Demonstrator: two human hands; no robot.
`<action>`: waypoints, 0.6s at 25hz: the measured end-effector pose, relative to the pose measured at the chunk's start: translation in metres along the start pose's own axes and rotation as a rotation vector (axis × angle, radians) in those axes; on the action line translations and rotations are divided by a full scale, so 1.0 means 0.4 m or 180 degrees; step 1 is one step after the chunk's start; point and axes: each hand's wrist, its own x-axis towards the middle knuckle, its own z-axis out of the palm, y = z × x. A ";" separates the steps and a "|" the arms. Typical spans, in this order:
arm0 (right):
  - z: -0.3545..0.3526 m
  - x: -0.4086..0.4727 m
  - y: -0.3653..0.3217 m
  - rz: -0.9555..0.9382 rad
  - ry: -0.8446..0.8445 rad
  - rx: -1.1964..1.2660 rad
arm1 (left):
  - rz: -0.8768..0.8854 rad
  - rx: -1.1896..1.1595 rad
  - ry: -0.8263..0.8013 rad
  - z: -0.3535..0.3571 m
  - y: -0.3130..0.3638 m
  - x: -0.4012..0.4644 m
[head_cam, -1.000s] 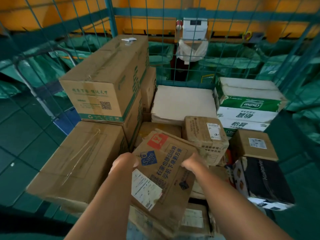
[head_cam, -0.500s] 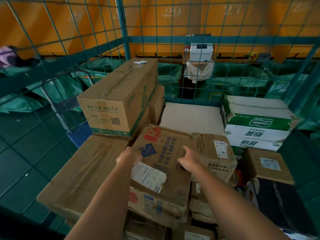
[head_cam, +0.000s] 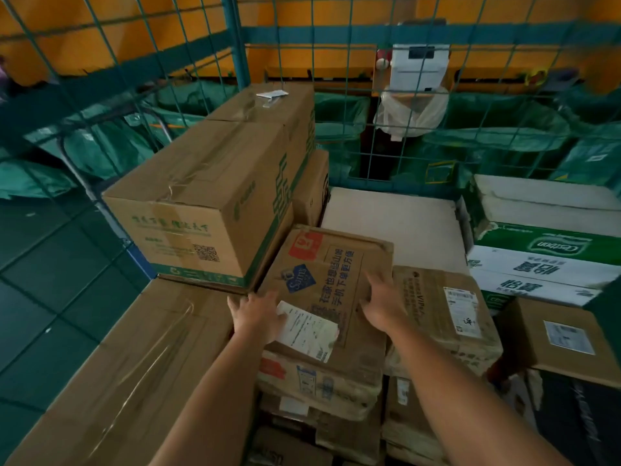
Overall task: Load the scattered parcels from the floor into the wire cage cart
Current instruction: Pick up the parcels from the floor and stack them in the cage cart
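My two forearms enter from the bottom of the frame, bare to the edge, no sleeves, gloves, watch or rings on my left hand [head_cam: 257, 314] or right hand [head_cam: 381, 306].

single head-worn view, facing forward and down from close above the stacked boxes [head_cam: 208, 196]; cage mesh [head_cam: 336, 105] far, floor [head_cam: 50, 280] at left.

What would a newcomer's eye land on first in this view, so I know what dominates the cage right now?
First, both hands pressing flat on the Sam's carton at centre: the left hand by its white shipping label, the right hand near its right edge. Next, the big brown box with green print stacked high at the left, against the teal wire cage.
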 end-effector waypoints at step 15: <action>0.079 0.048 -0.017 0.0393 -0.0751 -0.1641 | 0.0088 0.1035 -0.0305 0.036 0.033 0.034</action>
